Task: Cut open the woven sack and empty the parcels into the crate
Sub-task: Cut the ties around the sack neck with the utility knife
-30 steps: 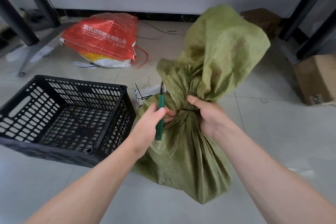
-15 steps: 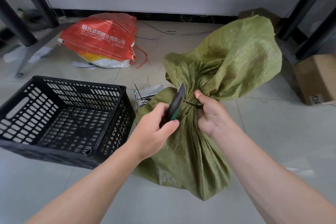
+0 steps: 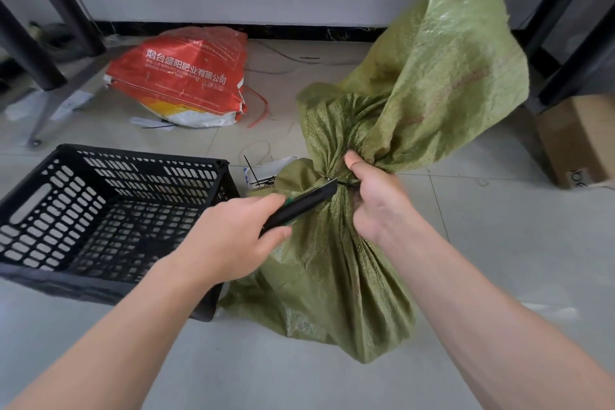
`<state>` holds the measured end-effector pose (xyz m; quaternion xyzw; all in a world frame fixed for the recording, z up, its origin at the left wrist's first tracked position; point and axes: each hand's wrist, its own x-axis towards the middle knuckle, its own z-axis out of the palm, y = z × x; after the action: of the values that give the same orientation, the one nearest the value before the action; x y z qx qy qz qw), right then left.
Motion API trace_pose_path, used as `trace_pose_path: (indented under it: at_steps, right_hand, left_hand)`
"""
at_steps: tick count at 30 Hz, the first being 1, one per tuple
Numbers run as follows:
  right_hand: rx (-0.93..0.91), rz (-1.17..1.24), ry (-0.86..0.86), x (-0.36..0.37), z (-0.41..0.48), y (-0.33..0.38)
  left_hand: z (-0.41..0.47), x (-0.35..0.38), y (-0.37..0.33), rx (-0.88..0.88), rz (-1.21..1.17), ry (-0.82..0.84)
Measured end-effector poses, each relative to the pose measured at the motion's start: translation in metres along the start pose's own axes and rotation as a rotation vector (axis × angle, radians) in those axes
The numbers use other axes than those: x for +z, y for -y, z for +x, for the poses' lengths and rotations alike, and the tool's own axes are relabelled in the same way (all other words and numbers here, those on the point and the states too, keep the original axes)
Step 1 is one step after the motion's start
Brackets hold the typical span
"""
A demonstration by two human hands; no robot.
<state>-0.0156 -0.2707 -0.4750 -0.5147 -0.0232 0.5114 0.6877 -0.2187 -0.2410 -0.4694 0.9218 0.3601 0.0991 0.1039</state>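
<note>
**Blade at the tie, sack not yet open**

Head view: I'm looking down at a pale tiled floor [image 3: 499, 243] that runs back to a grey wall with a dark skirting; black frame legs stand at both sides of the picture. I'll place everything from the green woven sack [image 3: 336, 260], which sits on the tiles at the centre with its loose top flopped up and to the right.

The sack's neck is bunched tight and bound by a dark tie [image 3: 346, 184]. My right hand [image 3: 376, 200] is wrapped around that neck, thumb up, gripping the gathered cloth just right of the tie. My left hand [image 3: 229, 236] is closed on a knife [image 3: 301, 206], green at the handle and dark along the body, whose tip touches the neck right at the tie.

Left of the sack, just beside it, stands the black crate [image 3: 213, 165]; through its slotted walls I see no parcels inside. Behind the sack to the left, well apart, lies a red printed bag [image 3: 186, 76]. A cardboard box [image 3: 579, 136] sits at its far right.

By my reading this is the opening step: the tie looks uncut and the sack bulges below the neck, so cutting, opening and tipping the parcels into the crate all remain.
</note>
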Motion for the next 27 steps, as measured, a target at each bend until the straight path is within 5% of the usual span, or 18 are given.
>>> trace_pose_path:
  at_steps: [22,27]
  right_hand:
    - [0.001,0.063,-0.036,-0.002,0.000,-0.001]
    - [0.005,0.060,-0.008,0.000,-0.004,0.001]
  left_hand:
    - [0.003,0.011,-0.003,-0.030,0.007,0.074]
    - [0.001,0.015,-0.001,-0.031,0.006,-0.012]
